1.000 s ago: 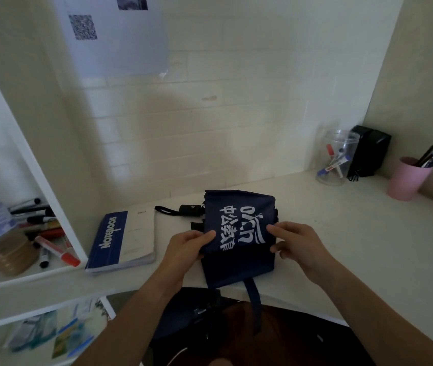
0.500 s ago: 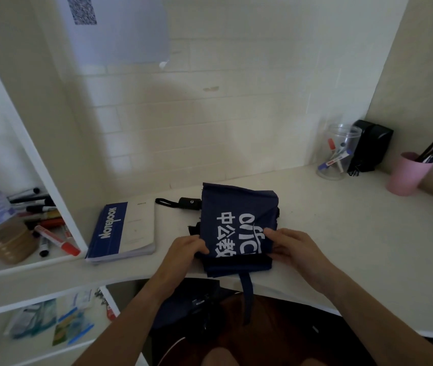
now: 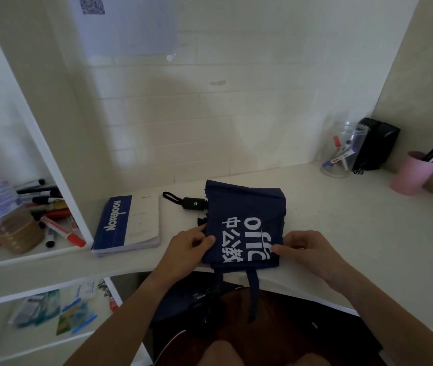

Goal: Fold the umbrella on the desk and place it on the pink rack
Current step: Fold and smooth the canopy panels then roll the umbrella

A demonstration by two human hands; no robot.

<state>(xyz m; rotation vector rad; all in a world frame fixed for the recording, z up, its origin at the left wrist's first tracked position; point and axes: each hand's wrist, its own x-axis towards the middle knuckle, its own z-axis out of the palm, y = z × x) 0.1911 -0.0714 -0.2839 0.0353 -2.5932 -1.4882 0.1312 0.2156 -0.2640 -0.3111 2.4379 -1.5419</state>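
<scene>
A navy blue folding umbrella (image 3: 244, 207) with white lettering lies on the white desk (image 3: 355, 233), its canopy cloth gathered into a flat rectangle. Its black handle (image 3: 193, 203) with a wrist loop sticks out to the left. My left hand (image 3: 187, 245) pinches the cloth's near left edge. My right hand (image 3: 309, 248) pinches the near right edge. A navy strap (image 3: 252, 294) hangs over the desk's front edge. No pink rack is in view.
A blue and white notebook (image 3: 128, 224) lies left of the umbrella. Shelves on the left hold markers (image 3: 62, 231) and a jar. At the back right stand a clear jar (image 3: 343, 151), a black box (image 3: 376, 143) and a pink cup (image 3: 413, 171) of pens.
Both hands have slid down to the near edge of the cloth and rolled it further over. The printed lettering sits closer to the front edge than before.
</scene>
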